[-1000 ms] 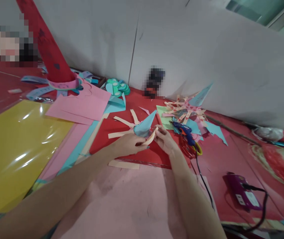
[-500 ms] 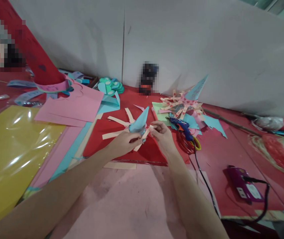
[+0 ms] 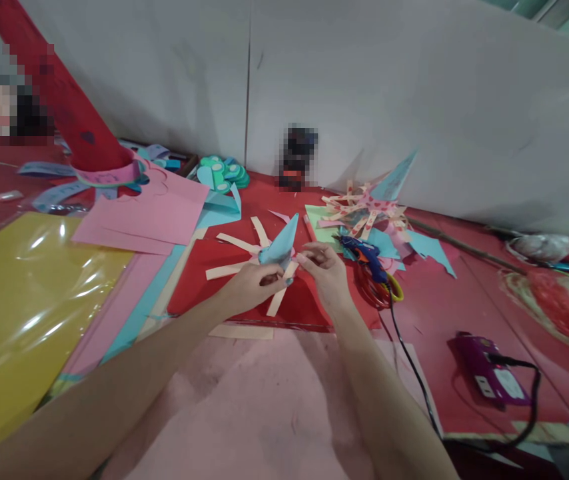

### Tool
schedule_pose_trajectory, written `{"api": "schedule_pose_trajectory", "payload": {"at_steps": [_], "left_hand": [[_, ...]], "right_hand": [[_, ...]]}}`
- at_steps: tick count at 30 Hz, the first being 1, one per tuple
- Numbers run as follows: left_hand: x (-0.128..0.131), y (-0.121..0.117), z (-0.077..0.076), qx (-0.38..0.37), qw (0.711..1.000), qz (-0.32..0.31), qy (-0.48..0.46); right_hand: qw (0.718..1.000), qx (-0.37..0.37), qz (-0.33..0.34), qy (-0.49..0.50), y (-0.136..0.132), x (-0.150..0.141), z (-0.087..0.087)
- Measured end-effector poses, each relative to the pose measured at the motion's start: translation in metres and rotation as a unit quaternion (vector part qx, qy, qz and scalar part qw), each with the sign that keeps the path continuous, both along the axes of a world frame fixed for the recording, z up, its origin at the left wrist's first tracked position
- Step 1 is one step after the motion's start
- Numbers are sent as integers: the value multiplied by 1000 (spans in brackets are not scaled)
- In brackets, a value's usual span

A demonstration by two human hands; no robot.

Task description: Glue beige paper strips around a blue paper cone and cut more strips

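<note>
A light-blue paper cone (image 3: 280, 244) with cream paper strips (image 3: 225, 271) fanning out from its base lies on a red sheet (image 3: 192, 293). My left hand (image 3: 249, 288) is closed at the near side of the cone, its thumb and finger pinching a cream strip. From the right, my right hand (image 3: 325, 272) has its thumb and forefinger pressed together at the upper end of a short strip (image 3: 290, 269) beside the cone's base. Another strip (image 3: 276, 303) sticks out below my left fingertips. Part of the cone's base is hidden by my fingers.
A blue glue gun (image 3: 367, 257) lies right of my right hand, its cable running toward a purple power strip (image 3: 492, 370). A similar finished-looking cone (image 3: 395, 177) stands behind. Pink sheets (image 3: 164, 210), a yellow pack (image 3: 39, 300) and a red tube (image 3: 84, 127) are at left.
My right fingers have shifted slightly left and down along the short strip, toward the cone's base. The strip below my left hand has swung slightly lower. My left hand has barely moved.
</note>
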State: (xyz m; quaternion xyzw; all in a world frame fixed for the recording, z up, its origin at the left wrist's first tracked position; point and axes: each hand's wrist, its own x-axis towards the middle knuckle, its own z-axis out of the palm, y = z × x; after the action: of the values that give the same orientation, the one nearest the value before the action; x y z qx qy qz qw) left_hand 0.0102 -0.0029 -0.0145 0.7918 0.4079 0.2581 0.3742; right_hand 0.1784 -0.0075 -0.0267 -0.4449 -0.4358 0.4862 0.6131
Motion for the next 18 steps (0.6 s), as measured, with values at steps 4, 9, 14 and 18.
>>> {"api": "schedule_pose_trajectory", "payload": {"at_steps": [4, 9, 14, 18], "left_hand": [[0, 0, 1, -61, 998, -4, -25], [-2, 1, -1, -24, 999, 0, -21], [-3, 1, -7, 100, 992, -20, 76], [-2, -3, -6, 115, 988, -20, 98]], "right_hand": [[1000, -2, 13, 5, -1, -3, 0], [1000, -10, 10, -10, 0, -3, 1], [998, -45, -12, 34, 0, 0, 4], [987, -73, 31, 136, 0, 1, 5]]}}
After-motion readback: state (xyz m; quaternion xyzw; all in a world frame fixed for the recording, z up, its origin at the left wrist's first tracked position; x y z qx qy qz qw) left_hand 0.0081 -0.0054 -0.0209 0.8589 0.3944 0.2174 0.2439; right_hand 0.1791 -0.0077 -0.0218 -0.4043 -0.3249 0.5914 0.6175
